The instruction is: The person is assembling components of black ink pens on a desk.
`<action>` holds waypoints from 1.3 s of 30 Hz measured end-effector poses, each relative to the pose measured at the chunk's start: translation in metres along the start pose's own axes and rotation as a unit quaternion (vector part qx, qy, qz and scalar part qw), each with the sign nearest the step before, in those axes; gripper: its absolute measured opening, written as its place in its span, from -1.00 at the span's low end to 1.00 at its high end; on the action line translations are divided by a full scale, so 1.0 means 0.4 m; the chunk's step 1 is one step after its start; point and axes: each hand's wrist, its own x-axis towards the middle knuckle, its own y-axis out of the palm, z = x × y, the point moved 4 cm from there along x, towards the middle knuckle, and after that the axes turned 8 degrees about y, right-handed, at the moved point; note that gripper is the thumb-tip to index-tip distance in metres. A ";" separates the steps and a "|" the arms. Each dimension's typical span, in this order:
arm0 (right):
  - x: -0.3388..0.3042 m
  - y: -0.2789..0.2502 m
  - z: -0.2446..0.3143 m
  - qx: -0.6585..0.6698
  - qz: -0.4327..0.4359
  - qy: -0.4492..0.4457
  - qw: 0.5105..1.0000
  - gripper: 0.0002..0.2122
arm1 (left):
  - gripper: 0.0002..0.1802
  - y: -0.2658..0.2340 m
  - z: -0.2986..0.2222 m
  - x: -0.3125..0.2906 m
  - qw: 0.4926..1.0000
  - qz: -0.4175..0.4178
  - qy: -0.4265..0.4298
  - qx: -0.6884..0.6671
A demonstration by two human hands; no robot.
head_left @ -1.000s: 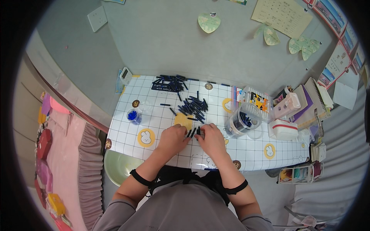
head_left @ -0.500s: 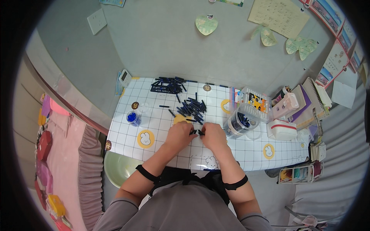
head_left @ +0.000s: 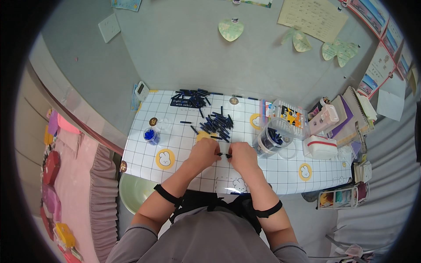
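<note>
Above the near middle of the table, my left hand (head_left: 204, 153) and my right hand (head_left: 242, 158) face each other, fingers pinched. A short dark piece (head_left: 228, 156), like part of a pen ink cartridge, pokes out of my right fingertips. Another small dark piece (head_left: 220, 154) shows at my left fingertips. Their ends almost meet; whether they touch I cannot tell. Just beyond my hands lies a loose heap of dark blue ink cartridges (head_left: 217, 123). A second heap of cartridges (head_left: 193, 97) is farther back. To the right stands a clear tub (head_left: 265, 144) with blue cartridges inside.
On the left is a small clear jar (head_left: 151, 136) of bright blue pieces. Past the tub are a clear box of markers (head_left: 291, 117), a white pouch (head_left: 320, 147) and standing notebooks (head_left: 351, 111). A green basin (head_left: 133, 193) sits below the table's left front edge.
My hands stay close together in nearly the same place. The dark pieces at my fingertips have turned a little and their ends point more toward each other. The whole view has shifted slightly.
</note>
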 end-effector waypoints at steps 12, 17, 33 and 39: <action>-0.035 -0.002 -0.017 0.100 -0.039 -0.111 0.988 -0.89 | -0.82 -0.012 -0.011 -0.044 0.995 -0.046 0.082 -0.012; -0.048 0.003 -0.036 0.297 -0.020 -0.099 0.949 -0.83 | -0.78 -0.014 -0.002 -0.084 0.982 -0.086 0.070 -0.152; -0.094 0.069 -0.037 0.439 -0.021 -0.100 0.892 -0.78 | -0.80 0.000 0.031 -0.138 0.952 -0.121 0.043 -0.279; -0.112 0.048 -0.034 0.360 -0.052 -0.129 0.922 -0.77 | -0.77 0.004 0.045 -0.137 0.960 -0.087 0.096 -0.250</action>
